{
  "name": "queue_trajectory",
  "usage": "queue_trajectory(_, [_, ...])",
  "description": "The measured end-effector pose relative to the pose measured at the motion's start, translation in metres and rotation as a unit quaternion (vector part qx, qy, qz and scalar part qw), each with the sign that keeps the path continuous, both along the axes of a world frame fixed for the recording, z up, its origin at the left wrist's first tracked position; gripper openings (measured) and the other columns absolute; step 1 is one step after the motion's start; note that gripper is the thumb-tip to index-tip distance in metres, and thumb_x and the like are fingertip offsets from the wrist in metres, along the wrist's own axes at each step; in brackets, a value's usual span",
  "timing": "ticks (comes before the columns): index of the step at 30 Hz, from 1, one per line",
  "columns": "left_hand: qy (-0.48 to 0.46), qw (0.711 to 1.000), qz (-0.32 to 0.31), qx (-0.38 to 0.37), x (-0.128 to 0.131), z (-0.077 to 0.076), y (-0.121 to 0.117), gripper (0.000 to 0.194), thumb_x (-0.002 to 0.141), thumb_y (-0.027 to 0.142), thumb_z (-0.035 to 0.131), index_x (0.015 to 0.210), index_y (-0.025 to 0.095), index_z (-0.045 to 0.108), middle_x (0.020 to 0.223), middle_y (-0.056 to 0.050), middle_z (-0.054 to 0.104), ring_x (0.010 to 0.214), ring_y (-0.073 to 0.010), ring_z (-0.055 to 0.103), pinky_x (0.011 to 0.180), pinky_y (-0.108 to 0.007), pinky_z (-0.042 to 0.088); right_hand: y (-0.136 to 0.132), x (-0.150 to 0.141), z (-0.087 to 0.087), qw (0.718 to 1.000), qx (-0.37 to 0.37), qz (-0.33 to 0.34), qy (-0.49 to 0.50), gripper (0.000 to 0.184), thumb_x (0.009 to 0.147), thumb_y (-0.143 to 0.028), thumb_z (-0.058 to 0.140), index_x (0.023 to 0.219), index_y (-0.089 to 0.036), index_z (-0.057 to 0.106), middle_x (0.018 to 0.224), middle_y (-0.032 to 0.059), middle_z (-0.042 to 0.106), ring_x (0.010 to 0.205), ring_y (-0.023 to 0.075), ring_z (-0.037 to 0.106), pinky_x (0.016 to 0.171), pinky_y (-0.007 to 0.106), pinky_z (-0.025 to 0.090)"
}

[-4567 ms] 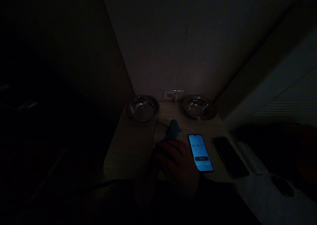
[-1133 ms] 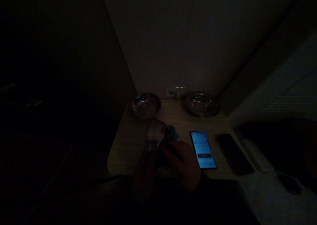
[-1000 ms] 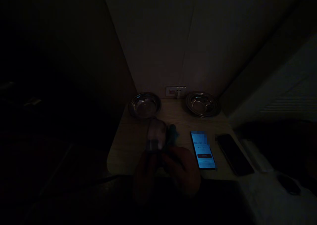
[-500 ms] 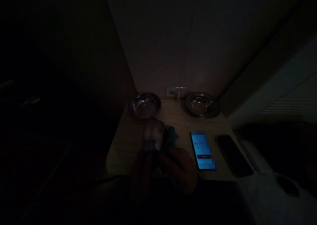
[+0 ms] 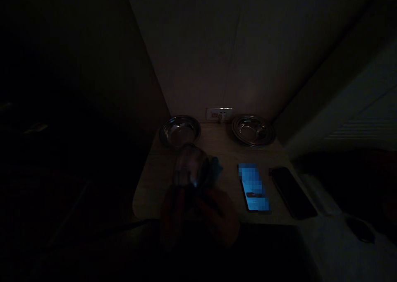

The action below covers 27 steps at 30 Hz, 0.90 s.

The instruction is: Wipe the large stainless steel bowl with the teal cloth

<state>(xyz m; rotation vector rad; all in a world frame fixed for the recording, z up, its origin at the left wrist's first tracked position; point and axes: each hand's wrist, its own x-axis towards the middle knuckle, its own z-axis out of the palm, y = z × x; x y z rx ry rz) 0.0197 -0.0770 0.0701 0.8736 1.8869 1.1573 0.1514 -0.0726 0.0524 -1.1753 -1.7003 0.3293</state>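
Observation:
In the dim head view, a shiny metal dish (image 5: 190, 162), blurred and tilted up, is held over the near part of the small wooden table. My left hand (image 5: 172, 216) is closed at its lower left edge. A crumpled teal cloth (image 5: 214, 170) lies against the right side of the dish. My right hand (image 5: 221, 218) is closed on the cloth, close beside my left. Darkness hides most of the fingertips and the exact kind of dish.
At the back of the wooden table (image 5: 149, 191) are a metal plate (image 5: 180, 132) on the left and stacked metal plates (image 5: 253, 131) on the right. A lit phone (image 5: 254, 191) and a dark phone (image 5: 294, 194) lie right. A wall socket (image 5: 218, 113) is behind.
The metal dish has turned and shifted slightly left in my hands. My right hand and the cloth have moved a little left. The plates and phones stay in place.

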Motion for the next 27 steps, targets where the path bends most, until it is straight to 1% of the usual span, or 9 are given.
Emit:
queue_trajectory(2, [0.011, 1.000, 0.008, -0.005, -0.002, -0.003, 0.000, 0.038, 0.076, 0.053, 0.055, 0.095, 0.020, 0.062, 0.096, -0.010, 0.068, 0.089, -0.0249, 0.064, 0.074, -0.035, 0.052, -0.003, -0.002, -0.005, 1.000, 0.009, 0.003, -0.006, 0.022, 0.089, -0.029, 0.054, 0.107, -0.028, 0.066, 0.096, 0.0057, 0.068, 0.086, 0.0187, 0.064, 0.070, 0.031, 0.056])
queue_trajectory(5, [0.015, 1.000, 0.005, 0.002, -0.003, -0.008, -0.002, 0.036, 0.078, 0.052, 0.053, 0.094, 0.022, 0.063, 0.095, -0.009, 0.068, 0.093, -0.0249, 0.063, 0.076, -0.036, 0.052, -0.003, -0.003, -0.006, 0.999, 0.029, 0.002, -0.022, 0.020, 0.088, -0.026, 0.055, 0.103, -0.028, 0.068, 0.097, 0.0060, 0.067, 0.088, 0.0194, 0.063, 0.072, 0.032, 0.056])
queue_trajectory(8, [-0.004, 1.000, -0.021, 0.021, -0.003, -0.009, -0.003, 0.035, 0.078, 0.051, 0.054, 0.095, 0.022, 0.064, 0.099, -0.009, 0.068, 0.099, -0.0247, 0.062, 0.080, -0.035, 0.051, 0.003, -0.003, -0.002, 0.997, 0.062, 0.008, -0.051, 0.022, 0.088, -0.022, 0.054, 0.105, -0.026, 0.067, 0.100, 0.0067, 0.066, 0.092, 0.0196, 0.062, 0.074, 0.033, 0.055])
queue_trajectory(12, [-0.025, 0.998, -0.049, 0.011, -0.002, -0.011, -0.002, 0.039, 0.081, 0.048, 0.050, 0.105, 0.019, 0.061, 0.102, -0.010, 0.069, 0.090, -0.0240, 0.065, 0.076, -0.035, 0.053, 0.018, -0.001, 0.008, 0.993, 0.096, 0.003, -0.075, 0.026, 0.089, -0.017, 0.051, 0.110, -0.021, 0.065, 0.103, 0.0100, 0.065, 0.096, 0.0209, 0.060, 0.076, 0.034, 0.053])
queue_trajectory(16, [0.001, 1.000, -0.013, -0.006, 0.003, -0.012, -0.002, 0.041, 0.077, 0.047, 0.055, 0.108, 0.019, 0.059, 0.112, -0.012, 0.065, 0.103, -0.0279, 0.061, 0.084, -0.038, 0.050, 0.021, 0.003, 0.012, 0.996, 0.068, 0.003, -0.062, 0.030, 0.088, -0.015, 0.049, 0.115, -0.020, 0.062, 0.106, 0.0119, 0.063, 0.097, 0.0218, 0.059, 0.077, 0.035, 0.054])
queue_trajectory(19, [0.003, 1.000, -0.028, -0.010, 0.006, -0.011, -0.005, 0.042, 0.077, 0.052, 0.052, 0.102, 0.019, 0.062, 0.105, -0.011, 0.068, 0.097, -0.0268, 0.063, 0.082, -0.037, 0.051, 0.011, 0.007, 0.007, 0.996, 0.067, 0.017, -0.057, 0.034, 0.088, -0.012, 0.049, 0.119, -0.022, 0.059, 0.108, 0.0118, 0.062, 0.099, 0.0216, 0.059, 0.078, 0.034, 0.054])
queue_trajectory(21, [0.009, 0.999, -0.043, -0.010, 0.007, -0.012, -0.008, 0.046, 0.077, 0.054, 0.051, 0.102, 0.018, 0.062, 0.104, -0.012, 0.068, 0.096, -0.0267, 0.064, 0.083, -0.038, 0.050, 0.007, 0.010, 0.005, 0.995, 0.075, 0.023, -0.055, 0.035, 0.088, -0.012, 0.049, 0.120, -0.022, 0.058, 0.107, 0.0113, 0.062, 0.099, 0.0212, 0.059, 0.078, 0.034, 0.054])
queue_trajectory(24, [0.013, 0.999, -0.050, -0.010, 0.006, -0.018, -0.011, 0.049, 0.077, 0.055, 0.051, 0.107, 0.017, 0.061, 0.110, -0.013, 0.066, 0.102, -0.0272, 0.062, 0.088, -0.038, 0.049, 0.016, 0.013, 0.008, 0.995, 0.074, 0.028, -0.054, 0.034, 0.088, -0.013, 0.049, 0.120, -0.022, 0.058, 0.108, 0.0115, 0.062, 0.099, 0.0215, 0.059, 0.079, 0.035, 0.054])
queue_trajectory(27, [0.015, 0.999, -0.042, -0.008, 0.006, -0.022, -0.011, 0.051, 0.074, 0.057, 0.053, 0.105, 0.018, 0.062, 0.111, -0.012, 0.066, 0.105, -0.0288, 0.060, 0.089, -0.039, 0.048, 0.032, 0.012, 0.014, 0.998, 0.041, 0.023, -0.035, 0.032, 0.089, -0.015, 0.047, 0.119, -0.022, 0.059, 0.109, 0.0111, 0.062, 0.099, 0.0214, 0.060, 0.080, 0.035, 0.054])
